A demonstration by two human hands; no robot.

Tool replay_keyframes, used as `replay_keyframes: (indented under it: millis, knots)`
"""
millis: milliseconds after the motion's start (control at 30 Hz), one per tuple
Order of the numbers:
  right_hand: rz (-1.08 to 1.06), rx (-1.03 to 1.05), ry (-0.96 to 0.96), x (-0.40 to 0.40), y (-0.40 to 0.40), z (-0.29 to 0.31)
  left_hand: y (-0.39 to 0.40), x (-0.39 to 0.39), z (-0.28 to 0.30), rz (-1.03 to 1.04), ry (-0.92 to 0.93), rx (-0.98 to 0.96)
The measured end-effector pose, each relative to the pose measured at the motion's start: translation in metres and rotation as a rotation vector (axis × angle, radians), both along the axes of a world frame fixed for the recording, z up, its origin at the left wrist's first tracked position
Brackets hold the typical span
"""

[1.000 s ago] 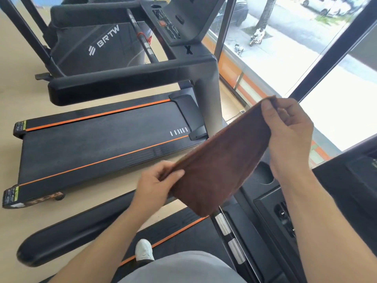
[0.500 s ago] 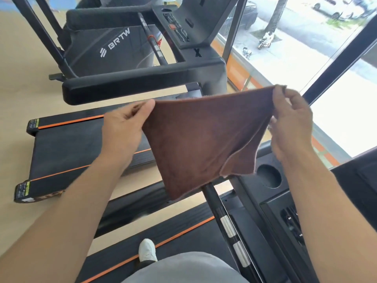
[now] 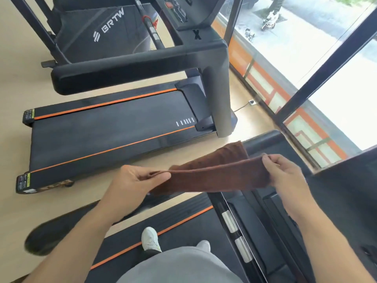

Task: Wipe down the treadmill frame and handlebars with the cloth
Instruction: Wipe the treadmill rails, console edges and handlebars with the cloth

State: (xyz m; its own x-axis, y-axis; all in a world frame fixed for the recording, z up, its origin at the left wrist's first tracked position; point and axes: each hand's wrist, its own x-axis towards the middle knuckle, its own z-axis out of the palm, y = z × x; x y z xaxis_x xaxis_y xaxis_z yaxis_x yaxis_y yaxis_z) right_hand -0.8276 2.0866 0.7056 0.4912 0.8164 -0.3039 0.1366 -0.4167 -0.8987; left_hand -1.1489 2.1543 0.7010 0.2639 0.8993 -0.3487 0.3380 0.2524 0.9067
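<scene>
strong daylight pours in through the window (image 3: pixel 318 64) at the far right, blown out to near white. the floor (image 3: pixel 18 103) is evenly bright. wide-angle bending curves the edges; the near-left handlebar (image 3: pixel 61 227) is smeared by motion blur.

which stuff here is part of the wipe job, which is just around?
Job: cloth, left hand, right hand, near treadmill's handlebar.
Around: next treadmill, white shoe, window frame, wall socket.
</scene>
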Motion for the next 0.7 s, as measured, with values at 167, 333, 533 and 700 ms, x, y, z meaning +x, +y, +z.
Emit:
replay_keyframes:
  millis: [167,333,533,700]
  knots:
    - [0.083,-0.256,-0.100,0.004,-0.004,-0.040,-0.010,0.009,-0.029,0.011,0.003,-0.216]
    - [0.105,-0.129,-0.237,-0.002,0.037,-0.019,0.020,0.019,-0.032,0.085,0.048,-0.081]
    - [0.222,-0.339,-0.608,0.005,0.101,-0.037,0.091,0.038,-0.073,0.041,0.282,-0.038]
    - [0.192,-0.591,-0.773,-0.007,0.101,-0.063,0.109,0.031,-0.116,-0.416,0.481,-0.615]
